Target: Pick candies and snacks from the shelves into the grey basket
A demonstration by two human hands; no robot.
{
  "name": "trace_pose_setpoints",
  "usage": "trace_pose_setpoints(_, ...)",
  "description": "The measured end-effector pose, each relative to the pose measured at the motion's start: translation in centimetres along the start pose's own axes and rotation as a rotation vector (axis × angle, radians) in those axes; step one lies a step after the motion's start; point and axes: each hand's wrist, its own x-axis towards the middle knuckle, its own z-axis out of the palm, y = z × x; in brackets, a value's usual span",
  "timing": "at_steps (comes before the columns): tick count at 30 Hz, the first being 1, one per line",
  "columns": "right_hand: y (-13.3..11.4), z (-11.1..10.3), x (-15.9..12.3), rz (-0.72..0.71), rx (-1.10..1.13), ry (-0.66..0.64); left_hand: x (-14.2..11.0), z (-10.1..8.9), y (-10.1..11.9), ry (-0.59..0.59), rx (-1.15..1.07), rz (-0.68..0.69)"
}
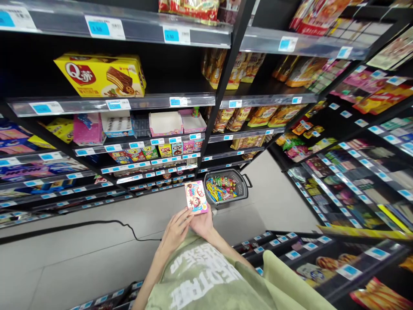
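Note:
A small pink snack box (195, 196) with a cartoon face is held up in front of me, low in the head view. My right hand (203, 224) grips it from below. My left hand (176, 231) rests its fingertips against the box's lower left edge. Just beyond the box, a dark shopping basket (242, 186) filled with colourful sweets sits on the floor by the shelves.
Black shelves with blue price tags run along the left, ahead and right. A yellow cake box (100, 75) lies on an upper shelf; open pink display trays (166, 123) sit below. A black cable (97, 224) runs across the grey floor. Another shelf unit (322, 254) stands low right.

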Motion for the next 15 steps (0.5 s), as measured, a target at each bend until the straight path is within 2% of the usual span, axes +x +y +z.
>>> trace_pose_setpoints(3,-0.07,0.31,-0.17,-0.017,-0.05,0.021,0.16,-0.11,0.02,0.012,-0.023,-0.009)
trace_pose_setpoints(7,-0.17,0.8,-0.31,0.032,-0.081,-0.003,0.26,-0.29,-0.12,0.012,-0.039,-0.041)
trace_pose_setpoints(15,0.04,0.78,0.0,0.079,-0.032,-0.048,-0.22,-0.07,-0.73,0.039,-0.018,-0.076)
